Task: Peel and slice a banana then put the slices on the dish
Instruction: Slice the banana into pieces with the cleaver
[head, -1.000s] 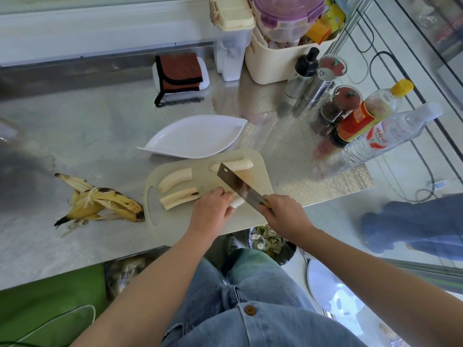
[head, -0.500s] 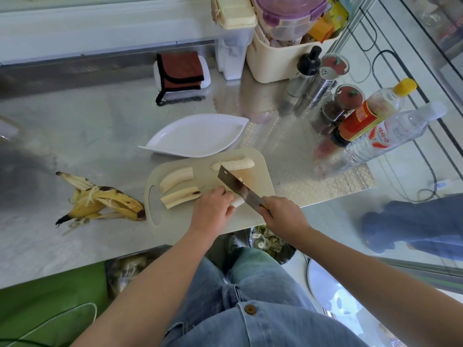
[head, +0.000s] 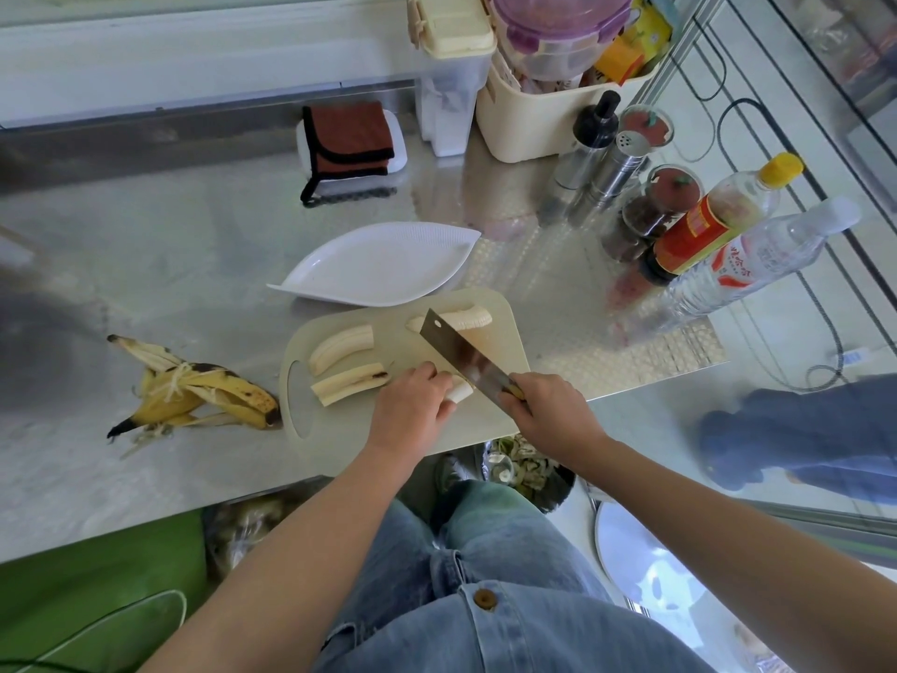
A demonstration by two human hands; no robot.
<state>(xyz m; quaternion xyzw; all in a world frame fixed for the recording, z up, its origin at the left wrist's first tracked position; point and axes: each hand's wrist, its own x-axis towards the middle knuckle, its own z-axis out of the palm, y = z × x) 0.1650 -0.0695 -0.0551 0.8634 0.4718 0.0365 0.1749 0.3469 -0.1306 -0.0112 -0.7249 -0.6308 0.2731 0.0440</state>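
Observation:
A beige cutting board (head: 490,429) lies at the counter's front edge. On it are three long banana pieces: one at the far right (head: 468,318), two at the left (head: 342,347) (head: 347,383). My left hand (head: 410,410) holds down a fourth banana piece (head: 460,391), mostly hidden under the fingers. My right hand (head: 548,410) grips the handle of a cleaver (head: 461,354), whose blade slants over the board beside that piece. An empty white leaf-shaped dish (head: 378,264) sits just behind the board.
The banana peel (head: 199,391) lies left of the board. Spice jars, shakers and bottles (head: 704,225) crowd the right side, with a cream bin (head: 548,114) and a folded brown cloth (head: 347,145) at the back. A bin of scraps (head: 524,468) stands below the counter edge.
The cleaver has shifted slightly; both hands stay in nearly the same place over the board's front.

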